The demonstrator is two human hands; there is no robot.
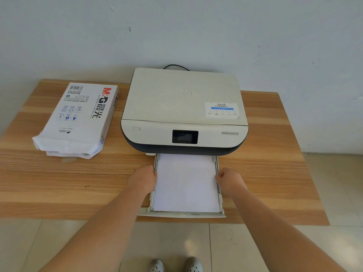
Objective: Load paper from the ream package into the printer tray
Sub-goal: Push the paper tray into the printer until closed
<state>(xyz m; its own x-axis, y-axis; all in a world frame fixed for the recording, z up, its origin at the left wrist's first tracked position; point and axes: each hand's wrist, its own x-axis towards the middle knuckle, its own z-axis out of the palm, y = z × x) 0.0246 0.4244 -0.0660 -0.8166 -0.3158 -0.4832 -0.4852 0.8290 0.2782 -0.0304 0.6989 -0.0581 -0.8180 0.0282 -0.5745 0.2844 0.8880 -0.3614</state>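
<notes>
White paper lies in the tray; left hand and right hand grip its side rails, and an uneven push could jam it.

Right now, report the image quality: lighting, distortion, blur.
Head view: soft, even light, faint shadows under the ream package and printer; wide-angle bending of the table edges; paper in the tray nearly washed out; package print readable, printer sticker text blurred.
</notes>
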